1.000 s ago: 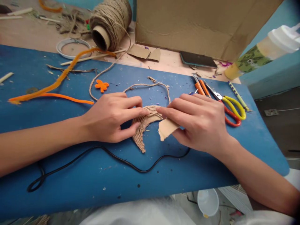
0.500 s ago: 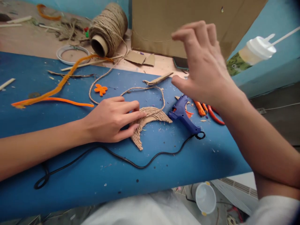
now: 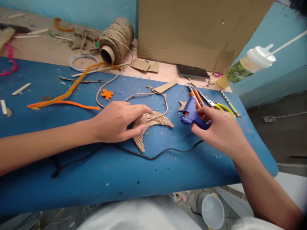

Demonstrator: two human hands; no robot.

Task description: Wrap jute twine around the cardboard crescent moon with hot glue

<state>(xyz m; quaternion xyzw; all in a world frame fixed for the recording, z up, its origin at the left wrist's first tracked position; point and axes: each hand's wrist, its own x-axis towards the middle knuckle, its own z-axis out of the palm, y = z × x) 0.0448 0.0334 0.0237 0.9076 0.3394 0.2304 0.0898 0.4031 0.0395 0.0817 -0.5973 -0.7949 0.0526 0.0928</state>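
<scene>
A crescent-shaped piece wrapped in jute twine [image 3: 153, 122] lies on the blue board [image 3: 120, 172]. My left hand [image 3: 117, 121] rests flat on its left part, fingers stretched out and pressing it down. A loose twine end [image 3: 153, 95] loops from the crescent back toward the twine spool [image 3: 117, 40]. To the right, my right hand [image 3: 220, 131] closes around the handle of a blue glue gun [image 3: 192, 113], whose black cord [image 3: 148, 156] runs leftward under my left arm.
Scissors with yellow-red handles [image 3: 220, 107], orange-handled tools [image 3: 195, 94], orange pipe cleaners [image 3: 64, 92], a small orange flower [image 3: 106, 94] and cardboard scraps [image 3: 165, 86] litter the board. A large cardboard box [image 3: 199, 32], a phone [image 3: 193, 72] and a lidded cup [image 3: 249, 64] stand behind.
My right hand let go of the cardboard scrap at the crescent, rose up, then came down and gripped the blue glue gun. The left hand stayed on the crescent.
</scene>
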